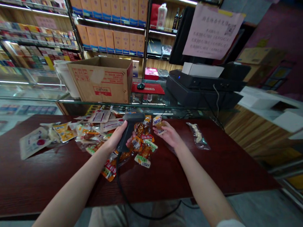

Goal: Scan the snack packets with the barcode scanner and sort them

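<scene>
My left hand grips a black handheld barcode scanner by its handle, with the scanner's head pointing to the right. Its black cable trails down over the table edge. My right hand pinches a small yellow-labelled snack packet close to the scanner's head. Between my hands lies a loose heap of sealed snack packets on a dark red wooden counter. More flat packets spread to the left, and a single clear packet lies to the right.
Behind the counter stand a glass display case and a cardboard box. A black till with a printer sits to the right, beneath a taped paper notice. A mouse rests on a red mat. Stocked shelves rise behind.
</scene>
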`<action>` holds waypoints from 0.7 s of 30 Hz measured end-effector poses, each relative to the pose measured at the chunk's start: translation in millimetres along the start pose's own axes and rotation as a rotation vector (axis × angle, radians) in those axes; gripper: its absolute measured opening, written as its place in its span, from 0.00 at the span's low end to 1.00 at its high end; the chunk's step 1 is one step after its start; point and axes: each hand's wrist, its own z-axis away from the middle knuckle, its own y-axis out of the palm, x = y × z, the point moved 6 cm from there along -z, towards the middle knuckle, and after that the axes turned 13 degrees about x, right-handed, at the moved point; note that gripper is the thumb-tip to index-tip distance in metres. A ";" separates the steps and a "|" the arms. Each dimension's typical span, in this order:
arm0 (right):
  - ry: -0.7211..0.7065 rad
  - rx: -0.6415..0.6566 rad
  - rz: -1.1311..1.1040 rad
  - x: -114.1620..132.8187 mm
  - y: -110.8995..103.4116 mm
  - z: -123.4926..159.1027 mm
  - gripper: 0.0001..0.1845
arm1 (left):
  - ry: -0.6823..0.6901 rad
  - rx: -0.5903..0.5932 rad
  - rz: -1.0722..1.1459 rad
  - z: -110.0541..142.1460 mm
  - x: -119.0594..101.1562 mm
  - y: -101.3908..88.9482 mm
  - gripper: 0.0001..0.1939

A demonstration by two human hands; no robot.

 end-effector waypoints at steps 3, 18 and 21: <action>-0.084 -0.078 0.302 2.9 0.4 -0.7 0.23 | 0.017 0.005 -0.003 -0.5 0.0 2.7 0.31; -0.818 -0.287 1.706 37.3 41.6 28.5 0.18 | 0.005 0.058 -0.010 1.0 -3.0 11.5 0.33; -0.834 -0.243 1.748 36.0 40.4 28.6 0.19 | -0.007 0.062 -0.013 1.0 -2.4 13.1 0.33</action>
